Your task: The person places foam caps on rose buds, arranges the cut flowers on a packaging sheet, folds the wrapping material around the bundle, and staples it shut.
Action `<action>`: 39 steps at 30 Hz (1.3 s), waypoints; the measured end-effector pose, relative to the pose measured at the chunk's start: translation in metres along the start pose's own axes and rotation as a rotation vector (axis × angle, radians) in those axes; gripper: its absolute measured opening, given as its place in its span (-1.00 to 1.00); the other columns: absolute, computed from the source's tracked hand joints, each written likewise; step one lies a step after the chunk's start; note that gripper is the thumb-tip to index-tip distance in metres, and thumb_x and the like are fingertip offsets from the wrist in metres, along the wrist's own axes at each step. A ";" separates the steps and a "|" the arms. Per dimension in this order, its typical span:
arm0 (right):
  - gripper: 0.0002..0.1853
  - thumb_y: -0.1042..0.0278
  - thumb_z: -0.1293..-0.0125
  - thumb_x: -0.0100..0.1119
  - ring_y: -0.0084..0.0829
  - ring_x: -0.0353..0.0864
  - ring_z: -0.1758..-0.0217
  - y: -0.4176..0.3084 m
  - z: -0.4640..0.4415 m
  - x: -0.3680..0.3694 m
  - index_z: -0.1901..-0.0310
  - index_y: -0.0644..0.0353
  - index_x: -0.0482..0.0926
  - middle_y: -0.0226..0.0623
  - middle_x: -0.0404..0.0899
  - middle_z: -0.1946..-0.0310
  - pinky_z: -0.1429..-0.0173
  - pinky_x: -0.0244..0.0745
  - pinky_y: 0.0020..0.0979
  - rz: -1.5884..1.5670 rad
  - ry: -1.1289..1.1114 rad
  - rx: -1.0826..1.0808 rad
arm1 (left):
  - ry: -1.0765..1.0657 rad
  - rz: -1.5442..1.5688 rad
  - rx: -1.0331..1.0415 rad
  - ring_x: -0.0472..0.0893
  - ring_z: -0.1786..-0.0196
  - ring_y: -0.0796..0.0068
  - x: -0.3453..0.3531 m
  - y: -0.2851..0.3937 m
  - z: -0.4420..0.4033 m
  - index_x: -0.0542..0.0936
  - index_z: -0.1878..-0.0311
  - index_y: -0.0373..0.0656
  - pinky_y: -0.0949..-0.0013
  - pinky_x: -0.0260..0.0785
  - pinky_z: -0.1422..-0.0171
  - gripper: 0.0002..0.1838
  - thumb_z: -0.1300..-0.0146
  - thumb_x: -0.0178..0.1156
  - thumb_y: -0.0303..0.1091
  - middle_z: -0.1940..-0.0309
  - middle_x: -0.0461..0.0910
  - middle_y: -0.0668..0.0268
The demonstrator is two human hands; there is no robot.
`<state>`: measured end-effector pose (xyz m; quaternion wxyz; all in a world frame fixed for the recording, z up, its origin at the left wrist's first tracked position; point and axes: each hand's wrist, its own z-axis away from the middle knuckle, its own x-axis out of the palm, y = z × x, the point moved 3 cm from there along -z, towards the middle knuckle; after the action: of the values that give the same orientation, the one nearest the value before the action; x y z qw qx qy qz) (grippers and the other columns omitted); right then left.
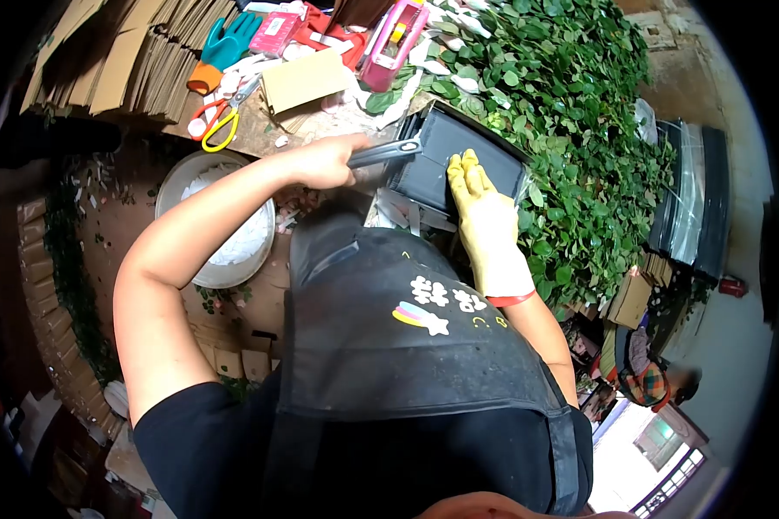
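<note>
My bare left hand is closed around the handle of a grey plier stapler. The stapler's nose reaches the left edge of a stack of dark sheets at the edge of the workbench; whether it grips the edge I cannot tell. My right hand, in a yellow rubber glove, lies on the front right part of the dark stack. Its fingers are stretched out and close together, pointing away from me. The palm side is hidden.
Leafy stems cover the bench's right side. Scissors, a pink tape dispenser, a cardboard piece and stacked cardboard lie at the back left. A white bucket stands below. Another person is far right.
</note>
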<state>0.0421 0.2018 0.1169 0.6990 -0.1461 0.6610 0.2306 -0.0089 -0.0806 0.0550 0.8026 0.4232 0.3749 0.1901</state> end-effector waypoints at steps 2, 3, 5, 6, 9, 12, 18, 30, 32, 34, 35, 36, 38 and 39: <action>-0.39 0.55 -0.39 0.00 -0.19 0.58 -0.51 -0.002 -0.002 -0.006 -0.50 0.19 0.46 0.00 0.50 -0.49 -0.33 0.68 -0.25 0.011 0.012 -0.023 | 0.130 -0.176 0.049 0.70 -0.10 -0.04 0.001 -0.009 0.011 0.59 -0.01 -0.23 -0.02 0.52 -0.19 -0.62 -0.09 0.37 -0.45 0.04 0.71 0.00; -0.40 0.56 -0.39 0.01 -0.17 0.59 -0.50 -0.002 -0.002 -0.004 -0.48 0.21 0.48 0.04 0.51 -0.48 -0.34 0.68 -0.24 0.030 0.011 -0.020 | 0.244 -0.441 0.074 0.69 -0.07 -0.05 0.002 -0.004 0.023 0.59 0.01 -0.23 -0.01 0.52 -0.16 -0.66 -0.11 0.35 -0.46 0.07 0.68 0.03; -0.39 0.61 -0.34 0.04 -0.12 0.65 -0.43 -0.001 -0.003 -0.005 -0.46 0.22 0.50 0.08 0.51 -0.47 -0.26 0.73 -0.23 0.046 0.051 -0.052 | 0.434 -0.865 0.182 0.65 0.03 0.04 0.014 -0.007 0.029 0.59 0.06 -0.20 0.03 0.50 -0.12 -0.74 -0.18 0.29 -0.39 0.17 0.61 0.15; -0.39 0.62 -0.33 0.06 -0.11 0.67 -0.40 -0.001 -0.003 -0.006 -0.45 0.22 0.51 0.09 0.51 -0.47 -0.23 0.74 -0.23 0.054 0.061 -0.067 | 0.462 -0.971 0.240 0.63 -0.02 0.14 0.023 -0.001 0.032 0.61 0.04 -0.19 0.06 0.46 -0.21 -0.76 -0.27 0.20 -0.33 0.18 0.60 0.20; -0.39 0.63 -0.31 0.13 -0.13 0.74 -0.31 0.000 -0.003 -0.005 -0.43 0.20 0.53 0.04 0.54 -0.45 -0.13 0.78 -0.25 0.060 0.088 -0.094 | 0.431 -1.275 0.296 0.61 -0.04 0.22 0.043 0.018 0.035 0.62 -0.06 -0.23 0.06 0.36 -0.42 -0.67 -0.32 0.16 -0.28 0.14 0.60 0.23; -0.35 0.59 -0.34 0.08 -0.14 0.64 -0.42 0.004 -0.002 0.000 -0.50 0.24 0.43 0.09 0.47 -0.50 -0.14 0.77 -0.24 0.086 0.014 -0.100 | 0.436 -1.371 0.446 0.62 -0.08 0.20 0.046 0.032 0.036 0.62 -0.09 -0.24 0.03 0.32 -0.51 -0.65 -0.34 0.14 -0.27 0.10 0.62 0.19; -0.40 0.59 -0.34 0.16 -0.17 0.73 -0.31 0.001 -0.004 -0.004 -0.45 0.18 0.52 0.00 0.52 -0.48 -0.11 0.79 -0.26 0.097 0.054 -0.091 | 0.321 -1.233 0.582 0.67 -0.09 0.21 0.031 0.031 0.012 0.59 0.10 -0.16 0.08 0.44 -0.36 -0.80 -0.33 0.14 -0.27 0.12 0.67 0.21; -0.39 0.59 -0.36 0.06 -0.14 0.62 -0.47 -0.001 0.000 -0.002 -0.47 0.21 0.50 0.04 0.49 -0.50 -0.24 0.74 -0.22 0.010 0.040 -0.018 | 0.407 -1.074 0.958 0.61 0.04 0.29 -0.036 -0.011 -0.060 0.53 0.10 -0.10 0.17 0.47 -0.24 -0.83 -0.27 0.18 -0.32 0.21 0.54 0.30; -0.41 0.63 -0.33 0.08 -0.14 0.64 -0.44 -0.002 -0.002 -0.005 -0.43 0.20 0.54 0.01 0.52 -0.47 -0.26 0.74 -0.23 -0.024 0.061 -0.005 | 0.493 -1.196 0.705 0.61 0.03 0.28 -0.039 -0.014 -0.078 0.56 0.08 -0.10 0.20 0.46 -0.18 -0.81 -0.27 0.18 -0.31 0.19 0.56 0.29; -0.40 0.64 -0.31 0.09 -0.14 0.64 -0.45 -0.003 -0.003 -0.009 -0.41 0.21 0.56 0.02 0.53 -0.46 -0.26 0.74 -0.24 -0.072 0.067 0.002 | 0.561 -1.283 0.578 0.61 0.03 0.28 -0.041 -0.012 -0.097 0.57 0.08 -0.10 0.22 0.45 -0.16 -0.81 -0.27 0.18 -0.31 0.18 0.57 0.29; -0.40 0.65 -0.30 0.09 -0.14 0.65 -0.44 -0.003 -0.004 -0.009 -0.41 0.21 0.56 0.02 0.54 -0.45 -0.26 0.74 -0.24 -0.071 0.072 0.007 | 0.585 -1.254 0.672 0.60 0.01 0.30 -0.042 -0.010 -0.103 0.57 0.08 -0.10 0.25 0.44 -0.18 -0.82 -0.28 0.18 -0.32 0.18 0.57 0.29; -0.40 0.65 -0.30 0.10 -0.14 0.65 -0.44 -0.004 -0.003 -0.009 -0.41 0.20 0.57 0.02 0.55 -0.44 -0.26 0.74 -0.24 -0.069 0.077 0.012 | 0.576 -1.243 0.733 0.62 0.02 0.29 -0.042 -0.009 -0.110 0.57 0.09 -0.09 0.23 0.45 -0.17 -0.83 -0.29 0.18 -0.33 0.19 0.59 0.28; -0.40 0.65 -0.29 0.10 -0.14 0.65 -0.43 -0.003 -0.002 -0.009 -0.40 0.20 0.57 0.02 0.56 -0.43 -0.25 0.75 -0.23 -0.069 0.087 0.019 | 0.556 -1.215 0.852 0.65 0.04 0.26 -0.041 0.000 -0.119 0.57 0.11 -0.09 0.21 0.48 -0.16 -0.86 -0.30 0.17 -0.34 0.21 0.61 0.27; -0.40 0.65 -0.29 0.11 -0.13 0.66 -0.43 -0.003 -0.003 -0.008 -0.40 0.19 0.58 0.02 0.57 -0.43 -0.25 0.74 -0.23 -0.073 0.096 0.024 | 0.347 -1.150 0.618 0.70 0.10 0.21 -0.041 0.002 -0.127 0.58 0.13 -0.07 0.17 0.53 -0.11 -0.89 -0.31 0.17 -0.35 0.25 0.64 0.25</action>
<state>0.0413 0.1968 0.1248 0.6759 -0.1729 0.6908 0.1899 -0.1324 -0.0370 0.0285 0.5464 0.3299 0.7010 -0.3180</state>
